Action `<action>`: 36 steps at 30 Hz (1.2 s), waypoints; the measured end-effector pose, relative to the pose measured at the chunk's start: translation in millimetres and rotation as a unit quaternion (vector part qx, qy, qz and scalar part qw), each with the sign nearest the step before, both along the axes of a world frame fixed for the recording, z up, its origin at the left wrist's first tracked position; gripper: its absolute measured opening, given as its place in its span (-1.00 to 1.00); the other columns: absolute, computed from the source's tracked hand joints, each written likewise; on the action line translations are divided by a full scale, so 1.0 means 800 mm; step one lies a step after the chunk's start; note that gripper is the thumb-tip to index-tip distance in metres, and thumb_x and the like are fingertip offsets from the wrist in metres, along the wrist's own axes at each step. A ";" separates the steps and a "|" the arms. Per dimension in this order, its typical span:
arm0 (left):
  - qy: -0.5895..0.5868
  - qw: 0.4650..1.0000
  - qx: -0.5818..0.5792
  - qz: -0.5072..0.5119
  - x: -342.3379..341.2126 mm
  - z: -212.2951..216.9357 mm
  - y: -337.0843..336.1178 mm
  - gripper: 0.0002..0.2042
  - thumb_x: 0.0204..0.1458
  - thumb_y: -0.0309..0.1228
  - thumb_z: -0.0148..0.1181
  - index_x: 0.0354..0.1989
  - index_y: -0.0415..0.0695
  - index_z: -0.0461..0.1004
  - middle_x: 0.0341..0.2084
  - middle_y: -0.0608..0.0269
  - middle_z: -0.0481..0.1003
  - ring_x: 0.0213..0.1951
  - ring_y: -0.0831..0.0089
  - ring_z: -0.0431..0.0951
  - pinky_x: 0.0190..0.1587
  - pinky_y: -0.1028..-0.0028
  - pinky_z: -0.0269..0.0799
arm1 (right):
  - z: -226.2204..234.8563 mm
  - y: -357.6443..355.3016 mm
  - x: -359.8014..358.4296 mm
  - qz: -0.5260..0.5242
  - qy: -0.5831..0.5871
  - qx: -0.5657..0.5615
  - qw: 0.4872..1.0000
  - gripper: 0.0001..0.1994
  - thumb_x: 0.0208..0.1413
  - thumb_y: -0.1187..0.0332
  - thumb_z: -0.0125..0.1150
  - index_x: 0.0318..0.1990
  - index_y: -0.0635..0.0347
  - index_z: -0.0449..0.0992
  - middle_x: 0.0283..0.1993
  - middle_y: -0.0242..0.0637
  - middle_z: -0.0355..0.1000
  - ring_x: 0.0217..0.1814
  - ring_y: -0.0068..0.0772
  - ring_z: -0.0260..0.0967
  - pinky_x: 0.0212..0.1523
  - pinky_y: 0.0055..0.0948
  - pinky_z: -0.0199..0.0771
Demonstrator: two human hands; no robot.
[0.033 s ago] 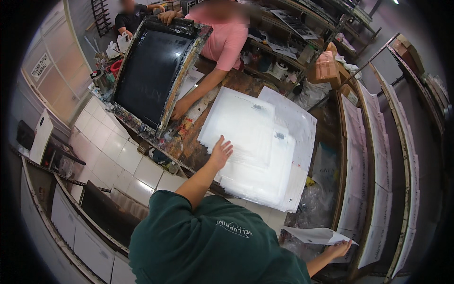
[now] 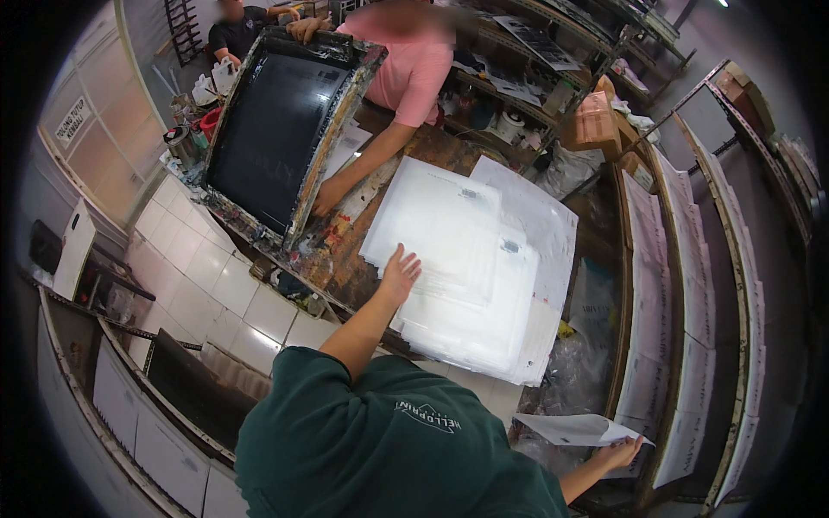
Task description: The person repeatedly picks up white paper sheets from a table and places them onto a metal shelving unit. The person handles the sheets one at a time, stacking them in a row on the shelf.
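My left hand [image 2: 400, 272] lies flat, fingers spread, on the near left edge of a stack of white sheets [image 2: 471, 250] on the paint-stained wooden table [image 2: 345, 259]. My right hand [image 2: 623, 451] is stretched out low to the right and pinches the corner of a single white printed sheet [image 2: 570, 428]. Across the table a co-worker in a pink shirt tilts up a large dark printing screen frame [image 2: 276, 129], with one hand [image 2: 326, 197] on its lower edge and the other [image 2: 304, 28] at its top.
Slanted drying racks [image 2: 682, 345] lined with white sheets run down the right side. A cardboard box [image 2: 591, 121] and cluttered shelves stand behind the table. Paint cans [image 2: 183, 138] sit at the far left, near a second person in black [image 2: 237, 26]. White floor tiles [image 2: 199, 276] lie to the left.
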State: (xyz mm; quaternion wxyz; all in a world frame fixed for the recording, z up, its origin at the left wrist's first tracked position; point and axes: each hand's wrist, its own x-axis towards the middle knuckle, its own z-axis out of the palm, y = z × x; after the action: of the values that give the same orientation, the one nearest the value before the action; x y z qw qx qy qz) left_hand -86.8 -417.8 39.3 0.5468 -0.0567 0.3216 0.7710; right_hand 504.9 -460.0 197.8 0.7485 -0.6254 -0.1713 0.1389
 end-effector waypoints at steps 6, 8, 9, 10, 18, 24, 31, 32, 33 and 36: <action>-0.035 0.988 0.047 0.144 -0.055 -0.014 0.014 -0.28 -0.10 -0.06 0.15 0.17 -0.08 -0.04 0.05 0.12 0.10 -0.10 0.36 0.29 -0.15 0.57 0.34 | 0.019 0.001 -0.016 0.012 0.041 0.000 0.999 -0.59 -0.06 0.56 -0.15 0.02 0.11 0.34 0.04 -0.05 0.18 0.01 -0.21 0.17 -0.05 -0.36 0.15; -0.050 0.982 0.062 0.169 -0.069 -0.017 0.027 -0.26 -0.12 -0.07 0.17 0.17 -0.09 -0.05 0.06 0.11 0.08 -0.11 0.38 0.30 -0.19 0.61 0.36 | 0.019 -0.002 -0.013 0.015 0.050 0.009 0.999 -0.58 -0.06 0.58 -0.17 0.02 0.11 0.34 0.04 -0.04 0.17 0.02 -0.19 0.16 -0.03 -0.36 0.14; -0.059 0.980 0.070 0.175 -0.076 -0.017 0.036 -0.25 -0.12 -0.07 0.18 0.18 -0.10 -0.06 0.07 0.11 0.08 -0.12 0.39 0.30 -0.20 0.62 0.36 | 0.017 -0.003 -0.010 0.006 0.031 0.009 0.999 -0.60 -0.06 0.57 -0.14 -0.01 0.11 0.36 -0.12 -0.17 0.19 -0.16 -0.33 0.14 -0.21 -0.44 0.10; -0.069 0.978 0.078 0.180 -0.079 -0.016 0.047 -0.24 -0.13 -0.08 0.19 0.18 -0.10 -0.06 0.07 0.11 0.07 -0.12 0.39 0.31 -0.21 0.63 0.37 | 0.015 -0.004 -0.007 -0.004 0.012 0.008 1.000 -0.62 -0.07 0.55 -0.10 -0.03 0.10 0.38 -0.29 -0.30 0.21 -0.35 -0.46 0.12 -0.38 -0.52 0.07; -0.098 0.982 -0.030 0.161 -0.052 -0.051 0.151 -0.60 -0.01 -0.33 0.11 -0.13 -0.41 0.22 -0.29 0.08 0.31 -0.25 0.40 0.41 -0.21 0.69 0.44 | 0.041 -0.032 -0.021 0.005 -0.032 -0.037 0.999 -0.57 -0.08 0.61 -0.19 -0.01 0.12 0.37 -0.34 -0.37 0.22 -0.34 -0.46 0.16 -0.22 -0.45 0.24; 0.002 1.000 0.001 -0.007 0.110 0.045 0.169 -0.49 0.07 -0.23 -0.04 0.05 -0.39 0.05 -0.14 0.04 0.22 -0.19 0.36 0.35 0.02 0.51 0.32 | 0.032 -0.051 -0.076 -0.026 -0.025 -0.013 0.999 -0.55 -0.15 0.63 -0.22 -0.03 0.25 0.36 -0.71 -0.63 0.05 -0.75 -0.76 -0.08 -0.75 -0.70 -0.10; 0.122 0.951 0.094 -0.267 0.262 0.190 0.109 -0.51 0.12 -0.13 -0.19 -0.02 -0.40 0.08 -0.22 0.11 0.24 -0.21 0.44 0.29 -0.04 0.54 0.28 | -0.011 -0.133 -0.149 -0.100 -0.103 -0.171 0.975 -0.64 -0.23 0.64 -0.07 -0.19 0.25 0.47 -0.33 -0.36 0.41 -0.41 -0.64 0.26 -0.40 -0.65 0.23; 0.106 0.938 0.111 -0.310 0.281 0.196 0.096 -0.52 0.13 -0.14 -0.20 -0.04 -0.39 0.11 -0.23 0.11 0.24 -0.21 0.44 0.29 -0.05 0.53 0.28 | -0.009 -0.159 -0.162 -0.104 -0.105 -0.178 0.973 -0.65 -0.23 0.65 -0.06 -0.20 0.25 0.48 -0.39 -0.39 0.40 -0.44 -0.66 0.24 -0.45 -0.67 0.20; 0.092 0.926 0.126 -0.343 0.294 0.198 0.087 -0.54 0.13 -0.15 -0.21 -0.07 -0.39 0.13 -0.24 0.11 0.25 -0.21 0.43 0.29 -0.06 0.52 0.28 | -0.005 -0.196 -0.175 -0.132 -0.091 -0.200 0.967 -0.65 -0.23 0.64 -0.06 -0.21 0.24 0.48 -0.42 -0.41 0.39 -0.47 -0.68 0.23 -0.47 -0.68 0.17; 0.042 0.884 0.174 -0.431 0.319 0.220 0.044 -0.56 0.14 -0.14 -0.23 -0.13 -0.38 0.18 -0.27 0.12 0.26 -0.22 0.41 0.29 -0.08 0.50 0.28 | -0.003 -0.286 -0.218 -0.194 -0.071 -0.262 0.943 -0.67 -0.21 0.63 -0.07 -0.23 0.23 0.48 -0.51 -0.47 0.34 -0.53 -0.73 0.15 -0.52 -0.71 0.11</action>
State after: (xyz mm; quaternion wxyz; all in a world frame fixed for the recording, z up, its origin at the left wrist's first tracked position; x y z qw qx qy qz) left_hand 168.4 -382.3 215.5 0.8123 0.2163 0.1977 0.5042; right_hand 330.2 -689.0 195.6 0.5563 -0.8289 -0.0565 -0.0138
